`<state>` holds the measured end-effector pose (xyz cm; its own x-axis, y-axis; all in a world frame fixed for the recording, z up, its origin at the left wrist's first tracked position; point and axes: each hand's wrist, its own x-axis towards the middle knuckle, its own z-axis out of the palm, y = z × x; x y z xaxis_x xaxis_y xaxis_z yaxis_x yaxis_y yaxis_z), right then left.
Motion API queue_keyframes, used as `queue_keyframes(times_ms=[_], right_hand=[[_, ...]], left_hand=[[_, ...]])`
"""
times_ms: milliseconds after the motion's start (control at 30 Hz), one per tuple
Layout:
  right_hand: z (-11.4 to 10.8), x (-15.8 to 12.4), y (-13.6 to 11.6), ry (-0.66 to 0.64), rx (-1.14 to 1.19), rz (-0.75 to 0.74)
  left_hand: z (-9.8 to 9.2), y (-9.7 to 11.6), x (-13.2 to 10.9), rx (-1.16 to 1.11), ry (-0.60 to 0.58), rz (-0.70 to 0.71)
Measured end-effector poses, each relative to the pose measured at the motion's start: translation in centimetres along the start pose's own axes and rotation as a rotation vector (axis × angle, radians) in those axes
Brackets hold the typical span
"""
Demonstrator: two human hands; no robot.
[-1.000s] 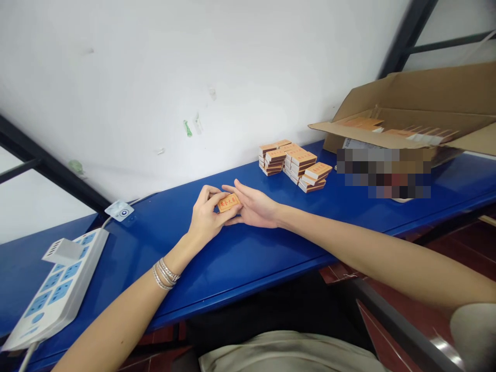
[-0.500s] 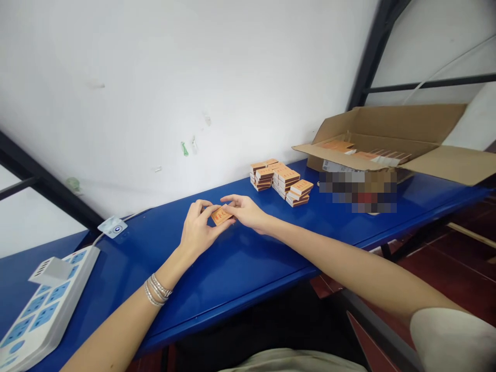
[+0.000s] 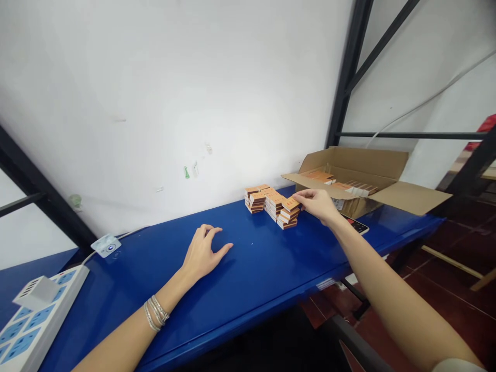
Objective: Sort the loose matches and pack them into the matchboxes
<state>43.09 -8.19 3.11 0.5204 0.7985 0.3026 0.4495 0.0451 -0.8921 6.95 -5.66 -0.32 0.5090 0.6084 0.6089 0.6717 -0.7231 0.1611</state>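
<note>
Stacks of small orange-topped boxes with white and brown sides, like matchboxes (image 3: 253, 199), stand against the wall on the blue table (image 3: 232, 268). My right hand (image 3: 318, 203) pinches the edge of one orange matchbox (image 3: 290, 203) on top of the nearest, rightmost stack. That matchbox rests on the ones beneath it, and those sit slightly askew. My left hand (image 3: 203, 251), with silver bracelets at the wrist, hovers or rests over the tabletop left of the stacks. Its thumb and fingers are apart and nothing is between them.
An open cardboard carton (image 3: 349, 160) at the back right holds more orange boxes. A phone (image 3: 357, 225) lies partly behind my right forearm. A white power strip (image 3: 34, 315) with a plugged-in adapter and a small pale-blue device (image 3: 106, 245) are at the left.
The matchbox held between both hands has gone to the rightmost stack with my right hand. My left hand has let go and stayed at the left. The view has turned slightly.
</note>
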Motion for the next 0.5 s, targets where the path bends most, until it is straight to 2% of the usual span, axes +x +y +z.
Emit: queue_keyframes(times_ms=[167, 267, 433, 500], right_hand=[[0.7, -0.1, 1.1, 0.056, -0.269, -0.078], [0.7, -0.7, 1.6, 0.095, -0.334, -0.125], [1.2, -2.5, 1.8, -0.080, -0.426, -0.264], [1.9, -3.2, 1.4, -0.080, -0.515, -0.294]], left_hand=[[0.0, -0.1, -0.1, -0.007, 0.000, -0.010], [0.0, -0.2, -0.1, -0.006, -0.006, -0.020], [0.2, -0.2, -0.2, -0.011, -0.039, -0.029], [0.2, -0.2, -0.2, -0.012, -0.048, -0.032]])
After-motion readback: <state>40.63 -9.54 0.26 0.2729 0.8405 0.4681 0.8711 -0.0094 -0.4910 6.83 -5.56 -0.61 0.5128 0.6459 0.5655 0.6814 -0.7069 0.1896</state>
